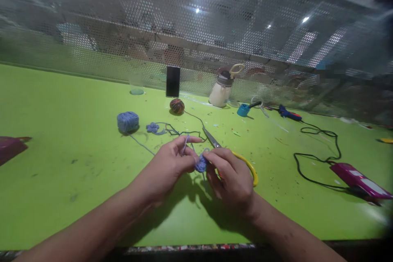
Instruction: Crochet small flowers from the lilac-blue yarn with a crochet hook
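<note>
Between my two hands is a small blue crochet piece [201,164]. My left hand [172,161] pinches its left edge with thumb and finger, and blue yarn loops over the raised index finger. My right hand [230,172] closes on the piece's right side; any hook in those fingers is hidden. From the blue yarn ball [128,122], a strand runs across the table to my left hand. Scissors [213,137] with yellow handles lie partly behind my right hand. A small blue crochet flower [152,127] rests beyond my left hand.
Farther back stand a dark multicoloured yarn ball [177,106], a phone [172,82], a bottle [221,90], a clear cup [136,86] and a blue pot [243,109]. On the right, a glue gun [288,112] trails its cord towards a purple power strip [359,180]. A perforated metal screen [196,41] borders the green table [92,204].
</note>
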A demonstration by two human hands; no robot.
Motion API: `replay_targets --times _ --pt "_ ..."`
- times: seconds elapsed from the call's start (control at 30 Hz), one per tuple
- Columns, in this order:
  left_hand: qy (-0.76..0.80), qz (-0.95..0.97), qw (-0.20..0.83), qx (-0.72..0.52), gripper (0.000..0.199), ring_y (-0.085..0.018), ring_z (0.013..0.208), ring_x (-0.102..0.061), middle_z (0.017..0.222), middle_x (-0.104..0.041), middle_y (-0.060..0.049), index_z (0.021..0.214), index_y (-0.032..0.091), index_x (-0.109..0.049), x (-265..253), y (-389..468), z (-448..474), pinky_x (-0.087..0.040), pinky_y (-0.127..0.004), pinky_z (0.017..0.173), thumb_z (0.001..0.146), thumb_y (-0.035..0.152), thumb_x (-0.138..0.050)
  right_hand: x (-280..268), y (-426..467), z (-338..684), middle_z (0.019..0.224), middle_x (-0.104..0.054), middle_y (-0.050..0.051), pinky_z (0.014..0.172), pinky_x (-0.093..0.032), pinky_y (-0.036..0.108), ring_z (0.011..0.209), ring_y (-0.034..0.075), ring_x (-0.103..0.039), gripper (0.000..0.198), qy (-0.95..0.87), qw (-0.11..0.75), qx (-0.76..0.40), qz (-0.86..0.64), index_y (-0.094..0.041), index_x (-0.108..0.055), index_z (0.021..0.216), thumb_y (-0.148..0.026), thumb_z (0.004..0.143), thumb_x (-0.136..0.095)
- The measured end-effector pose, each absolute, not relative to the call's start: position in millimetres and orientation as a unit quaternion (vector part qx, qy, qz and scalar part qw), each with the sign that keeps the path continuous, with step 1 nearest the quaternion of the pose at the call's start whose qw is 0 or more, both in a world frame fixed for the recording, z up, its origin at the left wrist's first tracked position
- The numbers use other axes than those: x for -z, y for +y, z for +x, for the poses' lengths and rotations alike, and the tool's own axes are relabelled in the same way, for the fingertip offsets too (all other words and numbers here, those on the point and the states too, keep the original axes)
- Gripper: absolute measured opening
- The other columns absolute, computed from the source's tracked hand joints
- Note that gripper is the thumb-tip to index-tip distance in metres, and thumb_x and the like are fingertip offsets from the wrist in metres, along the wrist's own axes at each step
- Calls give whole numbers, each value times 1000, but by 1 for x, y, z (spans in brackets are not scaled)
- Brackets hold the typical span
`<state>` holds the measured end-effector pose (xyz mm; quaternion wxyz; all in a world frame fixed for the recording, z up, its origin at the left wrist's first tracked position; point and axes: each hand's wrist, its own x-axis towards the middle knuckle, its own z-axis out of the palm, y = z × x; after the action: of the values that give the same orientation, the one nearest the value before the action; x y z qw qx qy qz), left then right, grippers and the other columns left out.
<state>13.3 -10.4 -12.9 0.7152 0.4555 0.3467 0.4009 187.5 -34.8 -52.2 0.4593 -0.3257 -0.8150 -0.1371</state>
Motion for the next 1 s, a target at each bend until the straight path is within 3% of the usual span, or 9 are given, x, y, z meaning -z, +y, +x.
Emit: replay_targets --times 0.47,0.67,0.73,0.8,0.9,1.0 --pt "341 510 691 -383 43 -13 70 -49 71 -52 6 118 19 -56 16 -26 22 -40 -28 71 77 12 -66 46 -43 181 79 -67 9 52 -50 30 66 20 -62 23 -790 496 153 -327 -15 -57 107 -5 86 -57" --pt "350 519 654 -424 34 -13 73 -55 74 -56 4 114 19 -60 9 -20 17 -44 -28 73 81 17 -67 51 -45 179 86 -68 7 61 -55 32 73 19 -65 32 -776 518 93 -348 -20 -56 116 -5 87 -58" --pt "363 541 599 -465 33 -14 76 -58 77 -59 3 114 18 -63 4 -15 12 -46 -28 74 82 18 -67 52 -44 179 86 -66 6 62 -55 32 72 18 -64 32 -752 545 19 -370 -21 -58 116 -7 88 -57" --pt "370 573 544 -490 35 -16 80 -60 82 -63 0 117 17 -63 2 -11 7 -46 -29 77 82 18 -66 49 -43 181 86 -65 6 61 -54 31 72 17 -63 24 -698 569 -143 -410 -19 -62 111 -11 88 -60" --pt "358 633 496 -475 37 -17 85 -62 89 -65 -3 123 17 -62 3 -8 3 -48 -31 79 86 20 -63 39 -38 186 85 -64 6 58 -52 29 70 16 -62 14 -578 531 -458 -417 -17 -66 98 -24 86 -67" --pt "351 679 472 -439 35 -19 85 -62 91 -65 -4 124 17 -62 7 -7 3 -49 -34 81 89 23 -60 27 -35 189 82 -62 5 58 -50 27 68 15 -58 20 -502 490 -609 -370 -15 -68 89 -34 83 -71"
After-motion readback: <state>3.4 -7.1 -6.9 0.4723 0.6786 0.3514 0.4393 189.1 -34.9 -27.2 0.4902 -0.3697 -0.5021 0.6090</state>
